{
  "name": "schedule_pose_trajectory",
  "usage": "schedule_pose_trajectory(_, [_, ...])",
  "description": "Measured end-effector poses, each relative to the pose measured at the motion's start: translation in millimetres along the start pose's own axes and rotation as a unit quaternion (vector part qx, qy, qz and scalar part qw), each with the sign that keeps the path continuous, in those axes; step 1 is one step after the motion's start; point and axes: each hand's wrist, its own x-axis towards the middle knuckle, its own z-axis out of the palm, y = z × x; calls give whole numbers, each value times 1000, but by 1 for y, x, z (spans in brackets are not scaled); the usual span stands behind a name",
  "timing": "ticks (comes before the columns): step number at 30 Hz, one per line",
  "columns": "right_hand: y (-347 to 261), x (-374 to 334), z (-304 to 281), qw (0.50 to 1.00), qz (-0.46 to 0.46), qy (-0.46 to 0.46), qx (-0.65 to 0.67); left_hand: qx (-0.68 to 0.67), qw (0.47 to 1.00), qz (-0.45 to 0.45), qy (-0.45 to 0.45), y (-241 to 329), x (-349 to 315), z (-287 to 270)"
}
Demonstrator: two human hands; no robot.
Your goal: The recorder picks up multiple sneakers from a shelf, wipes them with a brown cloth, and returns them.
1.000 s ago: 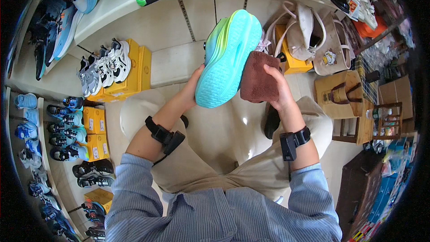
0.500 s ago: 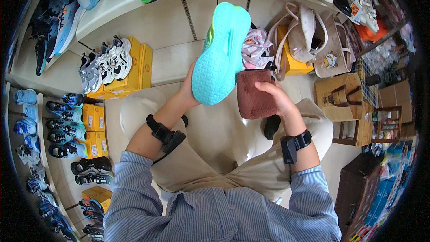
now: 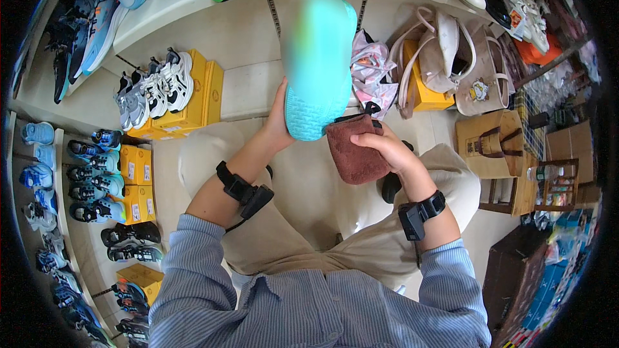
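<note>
I'm watching the person's left hand holding a turquoise shoe up in front of the beige trousers, with its sole showing. That hand is gripping the shoe's lower left edge, its fingertips hiding behind. The right hand is grasping a brown fuzzy pad, thumb lying across the front, the other fingers mostly hiding underneath. The pad's upper left corner is sitting right by the shoe's lower right edge; whether they are touching, I cannot tell. The shoe's far end is looking blurred and overlapping my view of the white shelf, so the gap to that front edge is hard to judge. On the left, a pale stretch is separating the shoe from the yellow boxes, leaving side room. On the right, a pink-and-white cloth bundle is showing just beside the shoe's edge, a pale bag standing farther out
</note>
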Motion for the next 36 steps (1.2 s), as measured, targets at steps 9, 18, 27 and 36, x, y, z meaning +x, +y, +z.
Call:
schedule_pose_trajectory(9, [28, 12, 22, 997, 7, -59, -58, -46, 999, -3, 12, -13, 8, 2])
schedule_pose_trajectory(18, [25, 9, 34, 989, 74, -30, 127, 68, 992, 64, 84, -20, 23, 0])
schedule_pose_trajectory(27, [11, 4, 32, 937, 158, -58, 307, 218, 976, 21, 4, -32, 28, -41])
schedule_pose_trajectory(36, [6, 0, 14, 927, 105, -43, 357, 356, 923, 106, 102, -22, 10, -7])
